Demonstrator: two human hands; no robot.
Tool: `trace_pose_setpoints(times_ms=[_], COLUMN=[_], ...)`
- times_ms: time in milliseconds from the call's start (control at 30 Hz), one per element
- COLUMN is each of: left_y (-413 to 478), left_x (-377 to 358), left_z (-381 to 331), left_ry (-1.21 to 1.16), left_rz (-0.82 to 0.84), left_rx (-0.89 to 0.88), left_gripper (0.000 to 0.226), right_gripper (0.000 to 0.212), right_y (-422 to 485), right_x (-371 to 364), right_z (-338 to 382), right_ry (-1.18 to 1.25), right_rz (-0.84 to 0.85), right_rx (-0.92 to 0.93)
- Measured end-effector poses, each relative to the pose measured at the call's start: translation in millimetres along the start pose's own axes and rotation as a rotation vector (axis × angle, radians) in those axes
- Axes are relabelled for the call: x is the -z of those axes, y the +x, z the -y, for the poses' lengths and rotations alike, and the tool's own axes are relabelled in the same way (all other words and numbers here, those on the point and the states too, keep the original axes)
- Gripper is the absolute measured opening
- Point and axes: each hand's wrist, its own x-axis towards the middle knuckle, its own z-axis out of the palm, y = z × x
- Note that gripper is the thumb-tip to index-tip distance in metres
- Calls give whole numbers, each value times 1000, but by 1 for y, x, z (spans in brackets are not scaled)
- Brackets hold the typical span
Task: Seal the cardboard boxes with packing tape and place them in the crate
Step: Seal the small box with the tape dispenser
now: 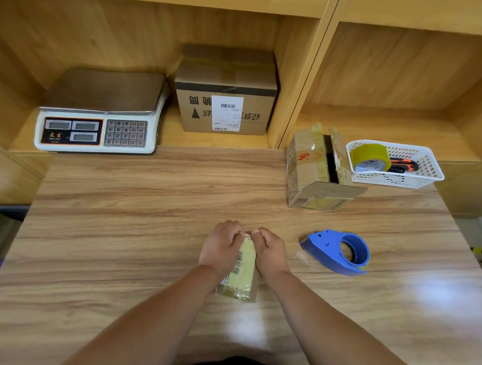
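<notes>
Left hand [221,245], right hand [270,250] — far edge of box [246,267]

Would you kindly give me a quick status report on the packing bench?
Left hand and right hand both gripping small taped box. Tape dispenser idle, right. Nothing blocking.

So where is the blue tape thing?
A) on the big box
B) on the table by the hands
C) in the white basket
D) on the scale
B: the blue tape dispenser lies on the table just right of the right hand, which with the left hand grips the small box.
</notes>
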Motion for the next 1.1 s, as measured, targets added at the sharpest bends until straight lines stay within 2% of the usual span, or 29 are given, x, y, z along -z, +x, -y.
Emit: trace_pose_setpoints(times_ms=[100,200,333,433,500,600,700,867,1033,1100], left_y=[-1,-2,-6,-11,-13,-18,-25,-34,-40,-45], left_x=[-1,0,0,2,4,6,8,19,27,27], left_z=[-1,-4,-3,-3,-6,-11,-15,-31,-45,-45], left_ry=[-7,11,61,84,103,114,52,-126,-405,-562], left_rz=[-12,-10,-3,1,68,112,63,-66,-154,-144], left_rx=[7,9,109,345,427,448,450,418,323,249], left_gripper=[27,30,12,40,47,47,41,36,23,28], right_gripper=[25,25,30,40,47,54,52,46,37,34], right_y=[-1,-2,-9,-13,-14,-18,-28,-36,-42,-47], right_x=[0,-1,-3,1,3,4,5,10,15,19], right_z=[2,1,4,6,10,18,26,38,45,47], right_ry=[-21,-194,-302,-346,-365,-262,12,216,289,295], right_rz=[11,-62,-147,-122,-82,1,43,90,157,192], right_rx=[-27,-15,-85,-190,-243,-332,-449,-376,-174,-85])
